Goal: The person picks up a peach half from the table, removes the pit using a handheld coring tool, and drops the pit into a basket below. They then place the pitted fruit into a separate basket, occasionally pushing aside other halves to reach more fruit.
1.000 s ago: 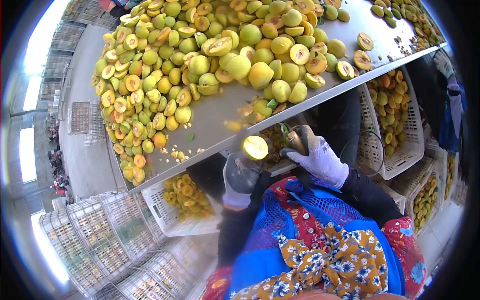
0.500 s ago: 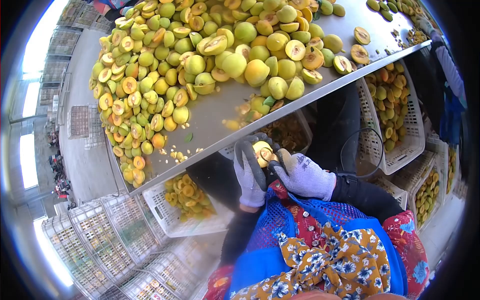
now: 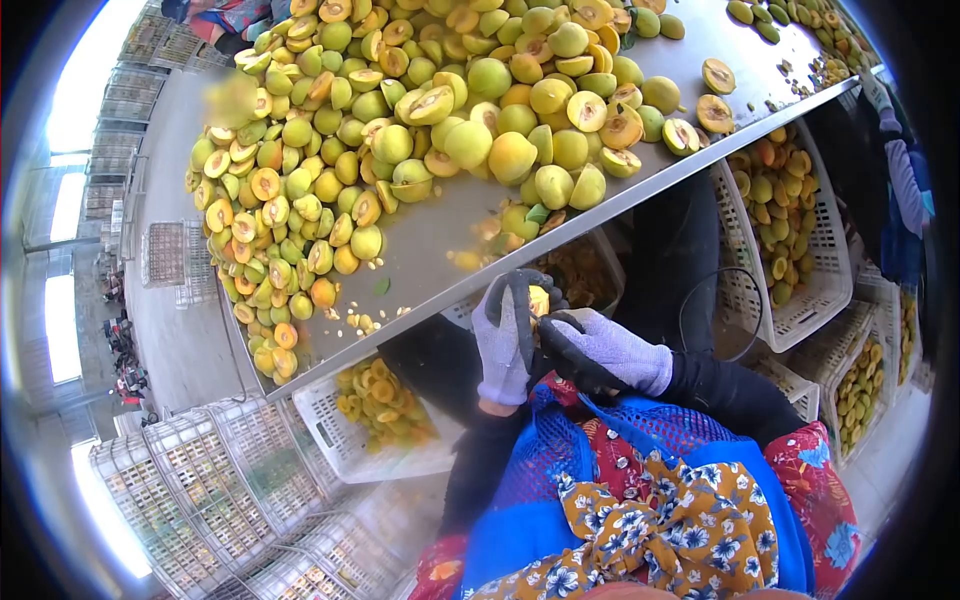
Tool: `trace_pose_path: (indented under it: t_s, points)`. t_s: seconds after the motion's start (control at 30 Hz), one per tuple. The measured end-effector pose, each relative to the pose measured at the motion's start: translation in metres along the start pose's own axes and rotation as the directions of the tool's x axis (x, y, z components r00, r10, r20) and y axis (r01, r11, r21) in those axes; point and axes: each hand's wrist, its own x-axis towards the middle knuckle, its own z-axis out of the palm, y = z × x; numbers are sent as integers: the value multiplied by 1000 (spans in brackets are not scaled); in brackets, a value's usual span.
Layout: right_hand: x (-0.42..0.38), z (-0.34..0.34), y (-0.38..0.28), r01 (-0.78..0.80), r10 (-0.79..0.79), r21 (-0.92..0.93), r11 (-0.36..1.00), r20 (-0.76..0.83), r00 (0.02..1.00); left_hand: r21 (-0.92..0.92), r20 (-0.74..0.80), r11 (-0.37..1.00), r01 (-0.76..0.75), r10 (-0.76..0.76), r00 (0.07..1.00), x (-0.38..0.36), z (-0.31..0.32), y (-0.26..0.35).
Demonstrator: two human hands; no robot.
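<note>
My left hand, in a light purple glove with dark-coated fingers, is closed around a yellow peach half. Only a small part of the fruit shows between the fingers. Close against it, my right hand wears a matching glove, its fingers curled and thumb pointing at the fruit. The thin curved pitting tool seen a moment ago at the fruit is now hidden by the fingers. Both hands are in front of the metal table edge, above my lap. A large heap of halved yellow-green peaches covers the tabletop.
Under the table stand a white crate of fruit pieces at left and another full crate at right. Stacked crates fill the lower left. Loose pits lie near the edge. A co-worker's sleeve shows far right.
My left hand has turned, covering more of the peach half. My right hand has drawn slightly down, and the curved tool no longer shows. A yellow blur has appeared over the heap's upper left.
</note>
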Motion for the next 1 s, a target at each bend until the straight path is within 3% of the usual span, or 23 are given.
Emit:
trace_pose_path:
  t_s: [0.07, 0.13, 0.17, 0.2, 0.23, 0.3, 0.33, 0.4, 0.43, 0.47, 0.5, 0.53, 0.6, 0.67, 0.7, 0.73, 0.8, 0.83, 0.9, 0.93, 0.97, 1.0]
  points:
    - [-10, -4, -10, -180, 116, 429, 885, 170, 979, 67, 36, 994, -86, 83, 996, 1, 0, -2]
    - [-10, -10, -5, -428, 99, 709, 561, 456, 885, 162, 56, 964, -210, 203, 978, -1, -2, -5]
    - [0, -14, 10, -572, 3, 742, 350, 609, 793, 237, 69, 931, -277, 269, 961, -2, 0, -5]
    - [3, -15, 14, -704, -128, 698, 135, 716, 686, 121, 60, 966, -229, 224, 973, -3, 3, -5]
    - [1, -17, 17, -719, -118, 690, 85, 723, 680, 3, 51, 984, -178, 178, 983, -5, 7, -4]
    - [0, -19, 17, -724, -158, 686, 72, 725, 671, 296, 148, 889, -349, 318, 936, -3, 13, 8]
    - [-1, -19, 17, -726, -179, 684, 68, 724, 666, 259, 124, 918, -299, 276, 953, -2, 13, 5]
    - [-8, -14, 12, -546, 18, 775, 318, 571, 821, 135, 49, 983, -126, 120, 992, 0, 15, 1]
    - [-15, -10, -1, -439, 107, 741, 508, 452, 886, 38, -4, 999, -6, 6, 1000, 2, 18, 0]
    - [-23, -6, -12, -319, 155, 656, 684, 297, 942, 82, -42, 997, -3, 7, 999, -2, 19, -5]
    - [-20, -15, 2, -428, 89, 702, 569, 465, 881, 165, 50, 978, -126, 120, 992, -5, 19, -1]
    - [-17, -21, 10, -554, 119, 702, 448, 567, 815, 241, 143, 939, -244, 214, 966, -8, 16, 4]
    - [-17, -21, 8, -662, 143, 719, 211, 647, 749, 299, 338, 851, -432, 329, 882, -8, 12, 8]
    - [-15, -17, 14, -646, -95, 729, 228, 677, 730, -112, 65, 988, -104, 111, 992, -11, 10, -11]
    - [-14, -13, 18, -571, -135, 752, 329, 636, 760, -344, -29, 938, 41, -54, 998, -8, 12, -18]
    - [-26, -10, -1, -376, -63, 706, 600, 510, 858, -435, -126, 899, 52, -118, 985, -12, 16, -2]
    - [-40, -7, -25, -270, 69, 577, 771, 346, 936, 80, -347, 970, -230, 244, 906, -9, -25, -18]
    - [-37, -16, -21, -193, 6, 469, 862, 371, 929, 240, -446, 951, -194, 285, 848, -18, -59, -11]
    - [-16, -35, 5, -171, 87, 267, 948, 300, 950, 496, -624, 868, 1, 356, 695, -35, -126, 2]
    - [-9, -38, 14, -173, 126, 158, 972, 271, 954, 875, -449, 437, 207, 579, 680, -48, -161, 8]
    - [-8, -37, 11, -155, 152, 5, 988, 161, 975, 877, -348, -50, 478, 618, 705, -59, -166, 26]
    - [-3, -43, 17, -253, 243, 17, 967, 223, 944, 857, -433, 21, 514, 572, 697, -61, -155, 45]
